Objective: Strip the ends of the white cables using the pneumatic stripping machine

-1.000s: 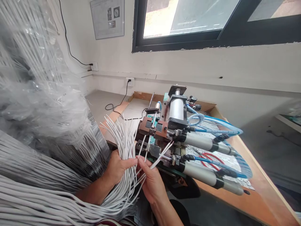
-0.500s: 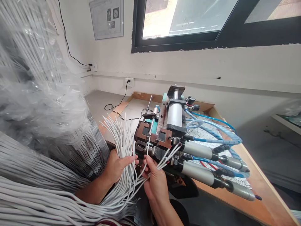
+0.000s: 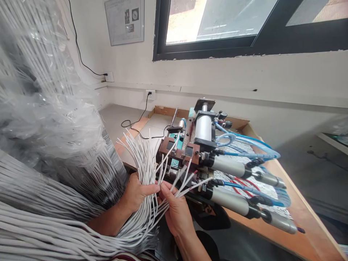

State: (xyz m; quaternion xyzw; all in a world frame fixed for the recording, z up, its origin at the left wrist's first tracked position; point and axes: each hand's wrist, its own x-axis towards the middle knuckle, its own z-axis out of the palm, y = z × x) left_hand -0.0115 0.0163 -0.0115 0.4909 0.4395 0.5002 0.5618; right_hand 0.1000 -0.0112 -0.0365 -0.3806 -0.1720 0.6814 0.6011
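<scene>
A thick bundle of white cables point(image 3: 145, 163) is gripped in my left hand point(image 3: 136, 194), its loose ends fanning upward. My right hand point(image 3: 176, 208) is closed on several white cables point(image 3: 187, 181) whose ends spread up and to the right. The fingertips of both hands meet at the bundle's right side. Just beyond them stands a pneumatic machine with brown jaw blocks point(image 3: 179, 149) and a silver upright cylinder point(image 3: 203, 127). The cable ends in my right hand lie in front of those blocks. My right fingers are partly hidden behind the cables.
Long grey-white cables point(image 3: 40, 232) fill the left side, some wrapped in clear plastic point(image 3: 54, 123). Two silver cylinders point(image 3: 230, 199) with blue air hoses point(image 3: 252, 156) stick out to the right. The wooden tray edge point(image 3: 310, 203) runs along the right. A black cord point(image 3: 130, 125) lies behind.
My right hand has drawn back from the jaws to my left hand's fingertips. The single cable that reached into the machine is out, and the machine's jaw parts have shifted apart.
</scene>
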